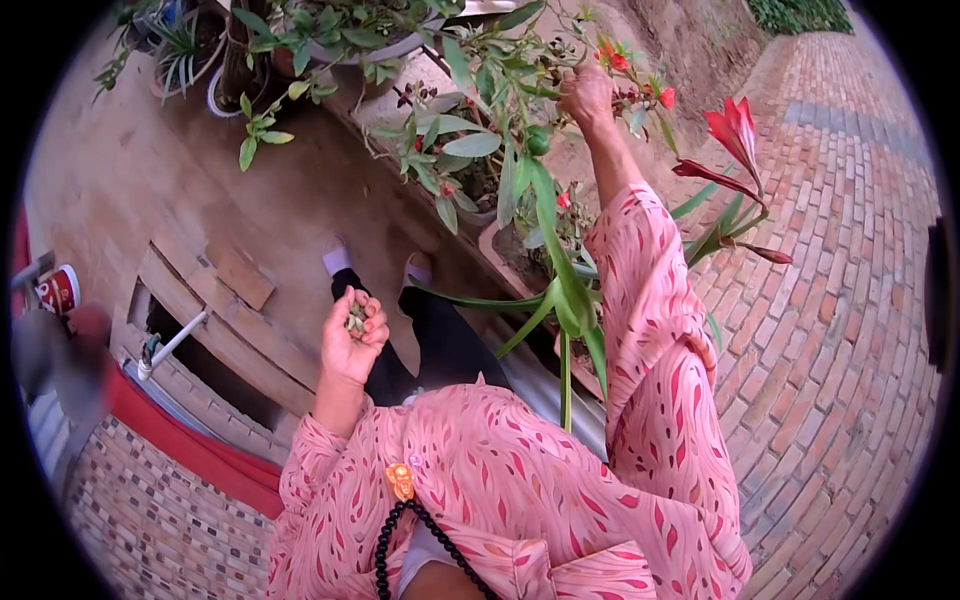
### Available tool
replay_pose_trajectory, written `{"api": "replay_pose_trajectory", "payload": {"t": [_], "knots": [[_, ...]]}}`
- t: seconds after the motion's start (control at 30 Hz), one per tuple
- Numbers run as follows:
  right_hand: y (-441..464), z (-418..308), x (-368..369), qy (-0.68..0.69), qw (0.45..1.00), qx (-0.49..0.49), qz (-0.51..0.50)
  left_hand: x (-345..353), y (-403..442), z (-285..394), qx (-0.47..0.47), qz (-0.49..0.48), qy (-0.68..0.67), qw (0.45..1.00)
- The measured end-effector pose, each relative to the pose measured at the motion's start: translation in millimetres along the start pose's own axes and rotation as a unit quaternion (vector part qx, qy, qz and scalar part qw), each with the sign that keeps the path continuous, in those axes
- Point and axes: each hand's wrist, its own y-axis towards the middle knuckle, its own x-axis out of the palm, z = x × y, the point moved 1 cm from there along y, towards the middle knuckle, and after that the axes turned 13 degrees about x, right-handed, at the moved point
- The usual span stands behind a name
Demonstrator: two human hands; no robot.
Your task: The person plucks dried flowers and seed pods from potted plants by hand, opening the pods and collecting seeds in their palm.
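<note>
My left hand is held palm up in front of my body, its fingers curled around several small grey-green pods. My right hand reaches far forward into a leafy plant with orange-red flowers. Its fingers are bent and pressed together at the stems; what they grip is hidden by the hand and leaves. Just below that wrist hangs a round green fruit or bud. Nearer to my right forearm stand a large red trumpet-shaped flower and long strap-like leaves.
A brick path runs along the right. Potted plants stand at the upper left. On the left are a tap with a white pipe, a loose brick, and a red-and-white tub. My feet are on bare ground.
</note>
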Motion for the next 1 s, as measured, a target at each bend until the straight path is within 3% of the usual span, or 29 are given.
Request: {"api": "replay_pose_trajectory", "payload": {"t": [0.17,0.57,0.67,0.73,0.8,0.93,1.0], "knots": [[0.2,12.5,29.4,0.217,0.971,0.086,-0.046,-4.0,-3.4,-7.2,0.004,0.000,0.009,1.000],[-10.1,0.2,33.4,0.452,0.872,0.136,-0.127,7.3,0.8,-7.3,-0.007,-0.010,0.019,1.000],[-13.1,-8.5,22.2,0.553,0.775,0.222,-0.211,10.8,-0.5,-7.0,-0.013,0.001,0.024,1.000],[-13.5,-11.4,9.7,0.615,0.682,0.281,-0.280,9.9,1.0,-8.0,-0.018,-0.004,0.024,1.000],[-4.7,-4.9,9.4,0.666,0.599,0.273,-0.352,13.3,0.7,-9.3,-0.021,-0.005,0.021,1.000],[-7.9,-8.0,-2.4,0.685,0.506,0.283,-0.442,18.6,1.7,-9.9,-0.032,-0.016,0.003,0.999],[-13.1,-20.2,-24.2,0.713,0.476,0.270,-0.438,16.7,3.3,-6.1,-0.042,-0.031,-0.011,0.999]]}}
